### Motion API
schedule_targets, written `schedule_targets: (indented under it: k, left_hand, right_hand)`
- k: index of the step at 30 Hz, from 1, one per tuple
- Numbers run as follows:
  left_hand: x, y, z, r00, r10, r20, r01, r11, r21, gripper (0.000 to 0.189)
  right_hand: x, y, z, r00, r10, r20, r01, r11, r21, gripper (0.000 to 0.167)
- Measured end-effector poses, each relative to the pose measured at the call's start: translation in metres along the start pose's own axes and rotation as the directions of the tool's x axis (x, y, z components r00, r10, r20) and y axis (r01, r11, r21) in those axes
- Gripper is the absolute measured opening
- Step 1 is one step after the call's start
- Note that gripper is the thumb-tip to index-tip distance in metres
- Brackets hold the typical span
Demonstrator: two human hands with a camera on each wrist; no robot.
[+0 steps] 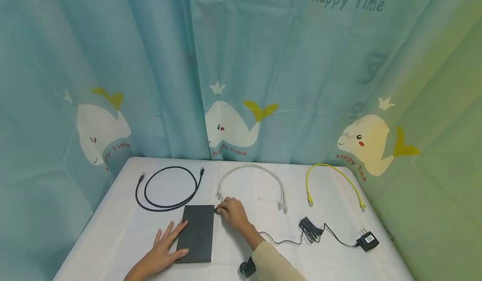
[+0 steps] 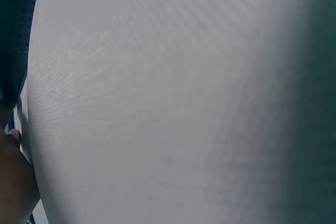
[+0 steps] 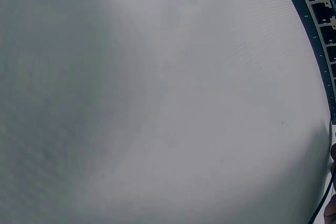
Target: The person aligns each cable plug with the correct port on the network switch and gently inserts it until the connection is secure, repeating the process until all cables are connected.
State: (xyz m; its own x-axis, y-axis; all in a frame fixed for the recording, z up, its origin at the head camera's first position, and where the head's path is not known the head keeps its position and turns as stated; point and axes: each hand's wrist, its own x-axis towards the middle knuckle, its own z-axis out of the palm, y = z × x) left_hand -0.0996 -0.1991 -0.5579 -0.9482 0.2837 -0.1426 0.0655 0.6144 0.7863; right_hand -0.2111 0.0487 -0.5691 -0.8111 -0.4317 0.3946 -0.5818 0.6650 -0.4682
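A flat black Ethernet switch (image 1: 197, 235) lies on the white table. My left hand (image 1: 163, 247) rests against its left side, fingers spread and fingertips on the edge. At the upper right corner, my right hand (image 1: 235, 214) pinches the small black power plug (image 1: 216, 209) of a cord, right at the side of the switch. In the right wrist view the row of ports (image 3: 324, 32) faces this side, and the thin cord (image 3: 322, 203) runs down past the fingertips (image 3: 333, 169). Vent holes mark the opposite side (image 2: 22, 19) in the left wrist view.
Behind the switch lie a coiled black network cable (image 1: 165, 208), a curved grey cable pair (image 1: 252, 166) and a yellow cable (image 1: 331, 166). The power adapter (image 1: 367, 241) with its bundled cord (image 1: 311, 230) sits at right. A small black object (image 1: 246, 268) shows by the right sleeve. Curtains (image 1: 241, 63) border the table.
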Motion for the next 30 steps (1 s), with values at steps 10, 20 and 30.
schedule_targets:
  k: [10, 20, 30]
  left_hand:
    - [-0.0024, -0.0038, 0.0036, 0.999, -0.042, 0.021, 0.043, 0.998, -0.04, 0.081]
    - [0.0004, -0.0034, -0.0003, 1.0, -0.01, 0.003, 0.011, 0.999, -0.036, 0.082]
    - [0.0014, -0.003, 0.0006, 0.999, -0.029, 0.018, 0.03, 0.999, -0.036, 0.081]
  right_hand:
    - [-0.005, 0.0011, 0.0021, 0.997, 0.048, 0.064, -0.053, 0.996, 0.074, 0.009]
    - [0.0019, -0.0016, 0.0007, 0.994, 0.065, 0.089, -0.067, 0.997, 0.024, 0.01]
    - [0.0001, -0.001, 0.0, 0.993, 0.081, 0.082, -0.086, 0.995, 0.051, 0.01]
